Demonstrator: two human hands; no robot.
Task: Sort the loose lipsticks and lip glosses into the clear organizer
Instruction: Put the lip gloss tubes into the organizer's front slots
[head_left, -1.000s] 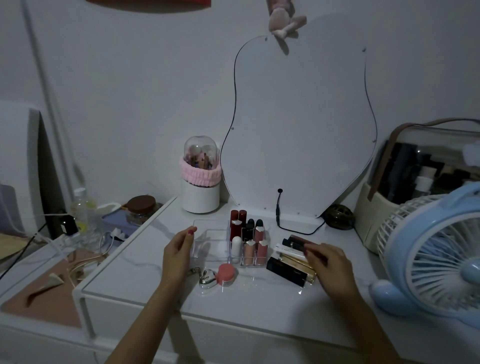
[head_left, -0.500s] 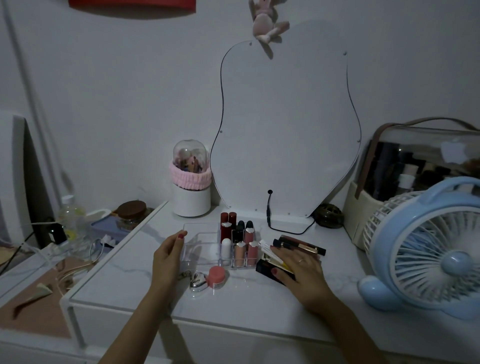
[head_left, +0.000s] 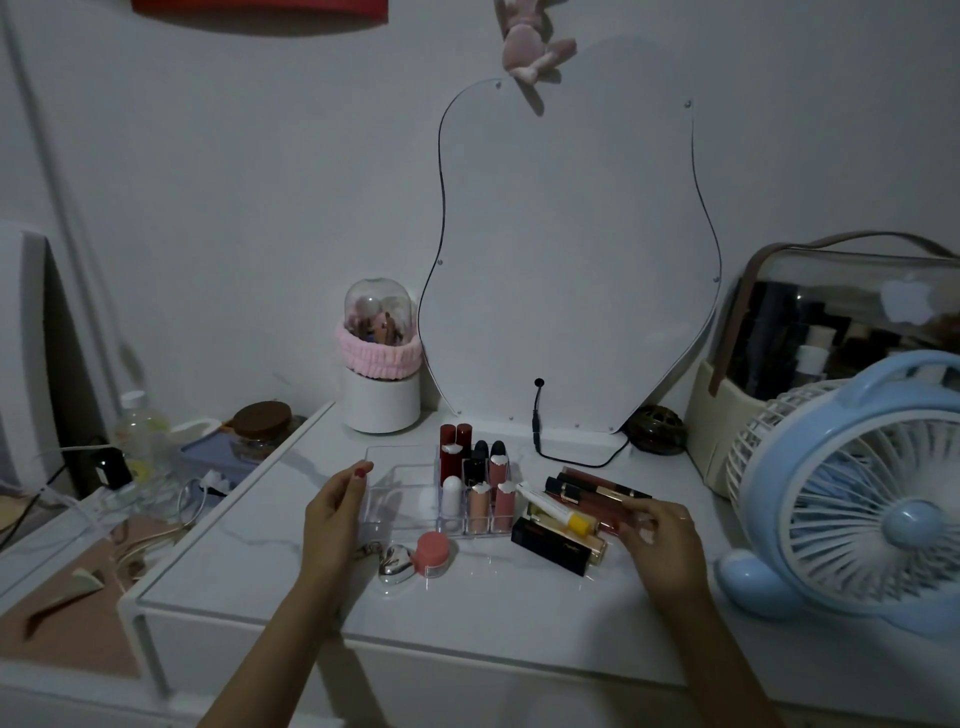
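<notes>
Right grip pinches lip gloss; left grip holds organizer.

Red thumbnail, ring on right hand

Clear glossy plastic organizer

The loose tubes lie right of the organizer (mirror behind both), fan far right.
</notes>
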